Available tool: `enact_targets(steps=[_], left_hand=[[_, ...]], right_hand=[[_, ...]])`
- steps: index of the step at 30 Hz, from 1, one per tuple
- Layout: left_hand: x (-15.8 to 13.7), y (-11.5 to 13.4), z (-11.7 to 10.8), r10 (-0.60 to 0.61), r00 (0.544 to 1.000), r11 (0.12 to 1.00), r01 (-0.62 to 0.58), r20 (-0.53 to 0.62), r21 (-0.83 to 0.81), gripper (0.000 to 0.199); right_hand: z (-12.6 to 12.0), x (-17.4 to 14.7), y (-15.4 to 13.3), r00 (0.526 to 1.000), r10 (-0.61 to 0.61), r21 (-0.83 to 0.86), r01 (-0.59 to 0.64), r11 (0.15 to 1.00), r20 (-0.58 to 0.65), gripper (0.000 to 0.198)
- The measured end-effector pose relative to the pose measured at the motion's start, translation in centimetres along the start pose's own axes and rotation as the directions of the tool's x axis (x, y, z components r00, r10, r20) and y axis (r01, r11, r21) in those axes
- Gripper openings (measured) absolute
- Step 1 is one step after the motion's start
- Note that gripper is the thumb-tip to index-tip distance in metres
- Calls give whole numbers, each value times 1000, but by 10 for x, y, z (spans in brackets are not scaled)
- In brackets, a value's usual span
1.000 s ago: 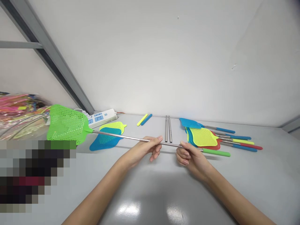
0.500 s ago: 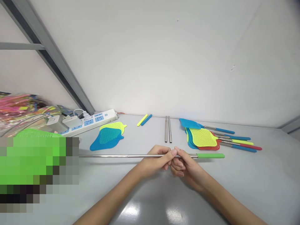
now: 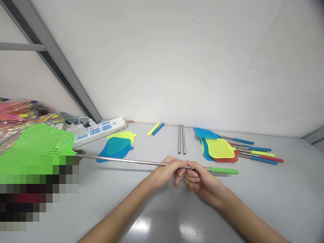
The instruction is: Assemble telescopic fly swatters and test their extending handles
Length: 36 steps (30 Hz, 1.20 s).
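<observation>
A green fly swatter with an extended telescopic metal rod (image 3: 129,161) lies across both hands above the table. Its perforated green head (image 3: 48,140) is at the far left, partly covered by a pixelated patch, and its green grip (image 3: 224,170) sticks out on the right. My left hand (image 3: 168,171) is closed on the rod, thumb along the top. Right beside it, my right hand (image 3: 198,177) grips the rod just short of the green grip, fingers curled beneath. The two thumbs almost meet.
Finished fly swatters (image 3: 220,148) lie piled at the right. Two metal rods (image 3: 179,140) stand near the wall, with yellow and blue grips (image 3: 154,129) left of them. Loose swatter heads (image 3: 116,148) lie beside a power strip (image 3: 101,130); plastic-wrapped goods (image 3: 17,113) fill the far left.
The swatter has tilted: its head end has risen on the left, while the green grip has dropped slightly and shifted left. Both hands stay closed on the rod.
</observation>
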State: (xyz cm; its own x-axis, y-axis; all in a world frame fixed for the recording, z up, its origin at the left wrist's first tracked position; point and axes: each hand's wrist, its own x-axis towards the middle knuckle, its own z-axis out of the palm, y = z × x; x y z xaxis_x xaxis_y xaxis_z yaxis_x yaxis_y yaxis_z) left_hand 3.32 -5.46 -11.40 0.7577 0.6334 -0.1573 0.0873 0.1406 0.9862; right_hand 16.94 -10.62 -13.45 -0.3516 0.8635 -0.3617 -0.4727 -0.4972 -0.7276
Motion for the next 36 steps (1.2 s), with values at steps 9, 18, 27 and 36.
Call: enact_targets(steps=[9,18,27,36], left_hand=[[0,2,-2,-98,995,991,96,-18,-95,35],[-5,13,-6,-148,987,983,139,-68,-121,36],[-5,18,-15,-137,987,988,130,-78,-87,37],[-7,19,-20,-126,989,991,122,-74,-53,38]], right_hand=[[3,-2,-3,1000,21,73,-22,997,7,38],[10,-8,-9,1000,22,188,-25,982,20,35],[8,-8,-11,1000,-21,157,23,987,-16,34],[4,-6,-13,1000,-12,189,16,982,-22,34]])
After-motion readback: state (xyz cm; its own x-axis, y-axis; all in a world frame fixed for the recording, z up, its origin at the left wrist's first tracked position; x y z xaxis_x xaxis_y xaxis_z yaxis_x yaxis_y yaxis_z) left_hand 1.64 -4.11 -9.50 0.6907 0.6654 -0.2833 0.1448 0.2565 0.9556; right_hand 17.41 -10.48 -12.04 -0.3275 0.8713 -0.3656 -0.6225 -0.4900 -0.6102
